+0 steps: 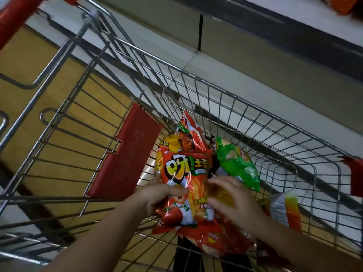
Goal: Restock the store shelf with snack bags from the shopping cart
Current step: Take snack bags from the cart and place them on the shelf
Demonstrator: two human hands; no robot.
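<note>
Inside the wire shopping cart (225, 99) lies a pile of snack bags. My left hand (157, 197) grips a red-orange fries bag (184, 179) at its left edge, thumb across the front. My right hand (229, 201) is blurred, fingers spread over the right side of that bag and the bags beneath it. A green chip bag (238, 165) lies to the right, a red bag (189, 134) stands behind, a yellow bag (169, 146) peeks out at the left, and a red chip bag (208, 240) lies below.
The store shelf edge (275, 36) runs diagonally across the top right, with an orange package (341, 4) on it. The cart's red flap (125, 154) stands left of the bags, its red handle (17, 18) at the top left. Another striped bag (282, 209) leans against the cart's right wall.
</note>
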